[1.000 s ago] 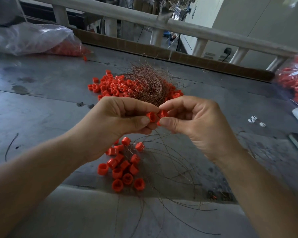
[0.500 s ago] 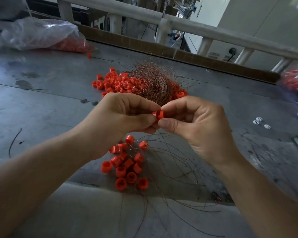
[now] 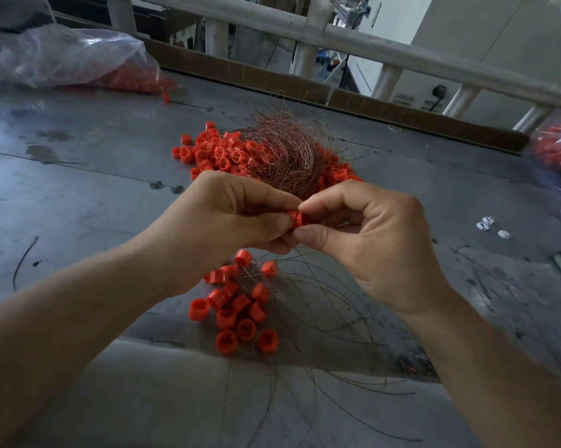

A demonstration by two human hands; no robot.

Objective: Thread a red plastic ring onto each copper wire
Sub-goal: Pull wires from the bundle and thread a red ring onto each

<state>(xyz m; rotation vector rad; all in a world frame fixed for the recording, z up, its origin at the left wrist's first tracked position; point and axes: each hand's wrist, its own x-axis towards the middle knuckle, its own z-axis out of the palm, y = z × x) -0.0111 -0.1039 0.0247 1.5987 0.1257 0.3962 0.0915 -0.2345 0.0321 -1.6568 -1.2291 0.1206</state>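
A red plastic ring (image 3: 295,218) is pinched between my left hand (image 3: 227,221) and my right hand (image 3: 366,234), held above the table. The fingertips of both hands touch it, and the wire between them is too thin to make out. Below the hands lies a cluster of red rings (image 3: 237,308) with thin copper wires (image 3: 321,318) fanning out from them toward the near edge. Behind the hands sits a tangled bundle of copper wire (image 3: 285,150) on a heap of loose red rings (image 3: 214,153).
The grey metal table (image 3: 78,195) carries a clear plastic bag of red rings (image 3: 78,59) at the far left and another bag (image 3: 560,150) at the right edge. Small white parts (image 3: 491,226) lie at the right. A white railing (image 3: 337,37) runs behind.
The two hands have closed together: two rings showed between the fingertips a second ago, now only one shows. The view has shifted slightly.
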